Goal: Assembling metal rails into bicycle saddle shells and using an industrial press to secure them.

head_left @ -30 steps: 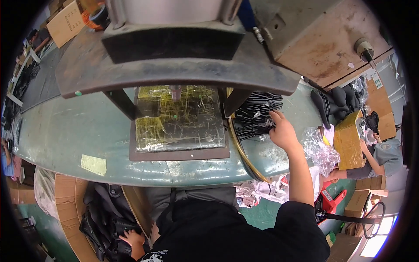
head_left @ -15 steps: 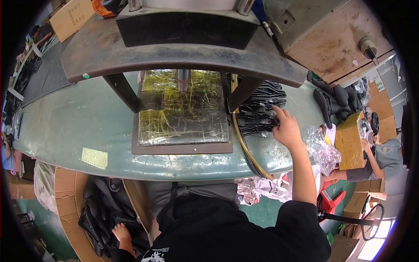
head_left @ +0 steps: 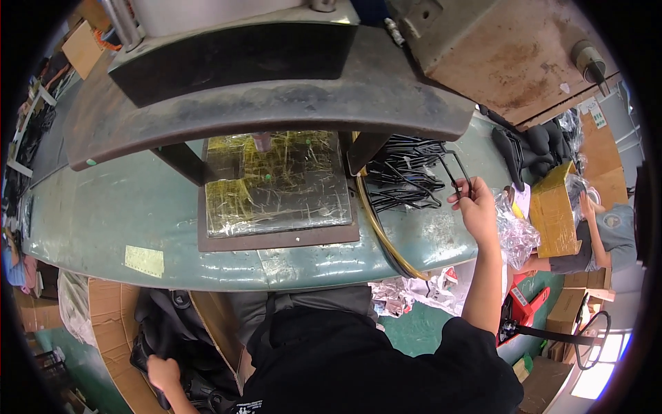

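Observation:
My right hand (head_left: 477, 210) is closed round a black bent saddle rail (head_left: 449, 170), lifted at the right edge of a pile of similar black rails (head_left: 403, 181) on the bench. At the lower left my left hand (head_left: 164, 373) reaches into an open cardboard box (head_left: 110, 314). Its fingers are curled on the edge of a black bicycle saddle (head_left: 141, 350); part of the grip is hidden. More black saddles lie around it in the box. In front of me a press plate (head_left: 279, 238), covered with yellow and clear tape, sits under a metal post.
A heavy press frame (head_left: 276, 107) arches over the plate. Yellow and black hoses (head_left: 386, 238) run beside it to the bench edge. Black saddles (head_left: 531, 155), clear plastic wrap (head_left: 517, 238) and a taped carton (head_left: 557, 214) stand to the right, near another person (head_left: 614, 238).
My right hand has drawn a rail out of the pile, rightward. My left hand has shifted left and lower in the box and closed on a saddle. The view has turned slightly.

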A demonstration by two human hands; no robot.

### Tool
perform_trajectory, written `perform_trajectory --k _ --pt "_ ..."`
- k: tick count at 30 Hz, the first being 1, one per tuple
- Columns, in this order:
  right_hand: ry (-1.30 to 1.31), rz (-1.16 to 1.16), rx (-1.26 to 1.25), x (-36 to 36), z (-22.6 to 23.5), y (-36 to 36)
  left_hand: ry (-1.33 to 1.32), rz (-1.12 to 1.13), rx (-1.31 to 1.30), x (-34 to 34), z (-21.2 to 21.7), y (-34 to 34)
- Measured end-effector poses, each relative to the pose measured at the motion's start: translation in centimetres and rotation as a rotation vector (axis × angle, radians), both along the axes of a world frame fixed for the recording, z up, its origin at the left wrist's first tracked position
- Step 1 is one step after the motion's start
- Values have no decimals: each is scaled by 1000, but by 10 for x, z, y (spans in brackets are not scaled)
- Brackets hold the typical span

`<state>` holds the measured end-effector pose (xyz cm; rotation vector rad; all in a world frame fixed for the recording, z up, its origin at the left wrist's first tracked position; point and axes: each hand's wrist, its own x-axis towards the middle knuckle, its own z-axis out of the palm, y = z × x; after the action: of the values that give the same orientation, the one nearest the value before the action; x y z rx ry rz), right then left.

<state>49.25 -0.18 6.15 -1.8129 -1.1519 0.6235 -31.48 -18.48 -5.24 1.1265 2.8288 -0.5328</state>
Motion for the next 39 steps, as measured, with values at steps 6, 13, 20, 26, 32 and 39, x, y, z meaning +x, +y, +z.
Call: perform_trajectory --k 6,13,20,26,32,39 --pt "-264 -74 165 37 -50 -11 406 -349 466 42 97 52" --pt "-316 227 273 -20 -47 -37 -12 -1073 852 158 80 125" --pt "-586 359 281 -41 -39 -23 -362 -1421 783 248 63 175" --pt "-495 -5 87 -36 -27 49 -530 -1367 962 258 85 228" --pt "-550 -131 -46 -17 -50 80 -317 -1373 868 280 90 266" --pt "-141 -402 180 23 -72 74 -450 -1373 818 271 75 264"
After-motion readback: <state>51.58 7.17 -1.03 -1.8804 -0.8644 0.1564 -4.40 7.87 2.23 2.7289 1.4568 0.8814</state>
